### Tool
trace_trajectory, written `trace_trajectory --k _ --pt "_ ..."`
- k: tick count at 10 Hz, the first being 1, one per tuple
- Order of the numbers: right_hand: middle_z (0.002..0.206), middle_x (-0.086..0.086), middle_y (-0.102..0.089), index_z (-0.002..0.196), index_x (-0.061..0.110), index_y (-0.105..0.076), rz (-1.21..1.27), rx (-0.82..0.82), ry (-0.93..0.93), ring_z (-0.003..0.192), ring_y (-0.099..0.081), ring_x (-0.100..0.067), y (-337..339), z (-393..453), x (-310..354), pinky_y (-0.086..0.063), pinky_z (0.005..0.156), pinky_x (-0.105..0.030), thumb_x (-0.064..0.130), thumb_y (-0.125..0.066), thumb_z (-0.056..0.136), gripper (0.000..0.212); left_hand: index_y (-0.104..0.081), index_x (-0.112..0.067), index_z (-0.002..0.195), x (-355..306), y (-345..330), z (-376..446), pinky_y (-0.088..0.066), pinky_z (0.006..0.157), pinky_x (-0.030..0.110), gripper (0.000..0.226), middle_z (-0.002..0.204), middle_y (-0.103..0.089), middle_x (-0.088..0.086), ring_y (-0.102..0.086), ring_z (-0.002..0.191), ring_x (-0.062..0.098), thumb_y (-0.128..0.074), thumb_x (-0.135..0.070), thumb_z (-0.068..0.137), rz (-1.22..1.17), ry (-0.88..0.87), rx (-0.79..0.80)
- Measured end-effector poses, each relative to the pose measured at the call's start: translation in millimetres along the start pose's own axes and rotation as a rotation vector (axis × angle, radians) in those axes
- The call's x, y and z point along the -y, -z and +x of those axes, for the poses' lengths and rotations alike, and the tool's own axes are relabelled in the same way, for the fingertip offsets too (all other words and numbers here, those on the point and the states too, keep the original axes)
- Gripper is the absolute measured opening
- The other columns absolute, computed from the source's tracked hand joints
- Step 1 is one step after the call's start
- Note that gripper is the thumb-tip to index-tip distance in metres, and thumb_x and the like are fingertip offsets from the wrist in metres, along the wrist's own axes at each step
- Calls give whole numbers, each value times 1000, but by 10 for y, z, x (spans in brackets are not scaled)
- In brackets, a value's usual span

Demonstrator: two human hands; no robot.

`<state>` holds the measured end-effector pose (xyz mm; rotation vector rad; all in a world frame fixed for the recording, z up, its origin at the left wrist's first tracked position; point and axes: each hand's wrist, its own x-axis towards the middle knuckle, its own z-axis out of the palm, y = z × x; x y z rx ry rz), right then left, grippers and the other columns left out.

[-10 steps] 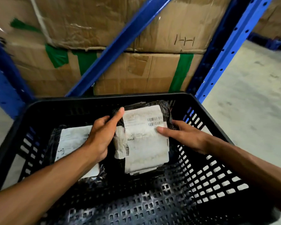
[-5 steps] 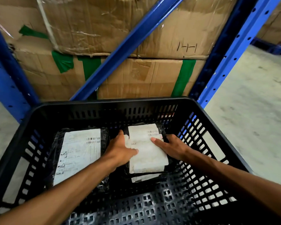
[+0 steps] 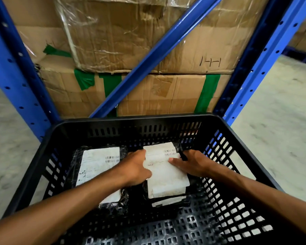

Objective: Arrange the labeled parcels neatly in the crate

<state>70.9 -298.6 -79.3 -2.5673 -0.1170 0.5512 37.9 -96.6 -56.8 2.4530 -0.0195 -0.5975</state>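
A black slotted plastic crate (image 3: 141, 119) fills the lower half of the view. Inside lie two black-wrapped parcels with white barcode labels. The left parcel (image 3: 97, 165) lies flat near the crate's left wall. The right parcel (image 3: 166, 177) lies on top of another labelled parcel whose label edge (image 3: 168, 203) shows below it. My left hand (image 3: 134, 168) grips the right parcel's left edge with curled fingers. Flat on that parcel's right side rests my right hand (image 3: 189, 163), fingers on the label.
Blue steel racking uprights (image 3: 254, 68) and a diagonal brace (image 3: 148, 57) stand just behind the crate, holding stacked cardboard boxes (image 3: 166, 96) with green tape. Concrete floor (image 3: 281, 129) lies to the right and left of the crate.
Both hands have lowered the right parcel from a raised, tilted position down onto the crate's contents. The left parcel has become fully visible.
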Motion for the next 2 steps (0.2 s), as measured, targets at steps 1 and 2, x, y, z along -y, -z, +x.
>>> trace_trajectory --k 1,2 --pt "86 -4 -65 95 12 -62 -99 -86 44 78 -62 -19 237 -32 110 -52 70 -33 55 -51 89 45 -45 -24 137 -4 420 -219 -49 96 31 53 132 -55 1 -57 115 18 -63 -26 88 198 -115 53" --pt "76 0 -65 88 17 -62 -105 -207 167 69 -61 -17 332 -251 160 -49 62 -32 57 -52 87 41 -36 -54 130 211 746 -725 -43 99 15 49 131 -50 -20 -51 114 -4 -56 -56 86 279 -110 116"
